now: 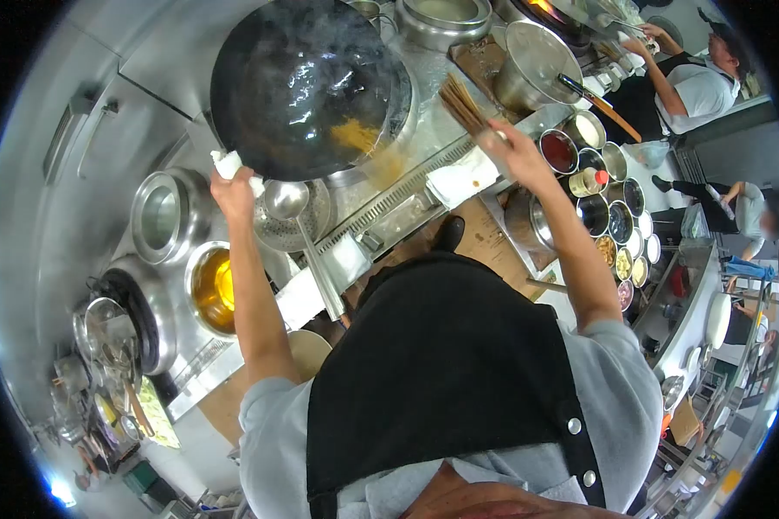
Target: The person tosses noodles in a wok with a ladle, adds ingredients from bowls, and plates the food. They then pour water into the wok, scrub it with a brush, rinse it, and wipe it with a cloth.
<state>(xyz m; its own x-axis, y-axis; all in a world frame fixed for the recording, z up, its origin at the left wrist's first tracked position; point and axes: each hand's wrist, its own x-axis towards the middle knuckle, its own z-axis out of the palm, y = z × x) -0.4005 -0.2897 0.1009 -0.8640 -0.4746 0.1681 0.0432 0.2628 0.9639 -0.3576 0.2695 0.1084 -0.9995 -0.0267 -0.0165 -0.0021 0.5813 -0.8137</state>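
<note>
A large black wok (pixel 303 82) is tilted up over the burner, steam rising from it and yellow liquid running out of its lower edge. My left hand (pixel 231 189) grips the wok's rim through a white cloth (pixel 234 166). My right hand (pixel 512 145) holds a bamboo brush (pixel 464 105) by its handle, its bristles pointing toward the wok. A ladle (pixel 287 201) rests in a perforated strainer (pixel 296 227) just below the wok.
A pot of yellow oil (pixel 212 287) and a steel pot (pixel 158 216) stand at the left. Several seasoning bowls (pixel 606 208) line the right counter. Steel pots (pixel 535 62) sit beyond. Another person in an apron (pixel 684 82) works at the far right.
</note>
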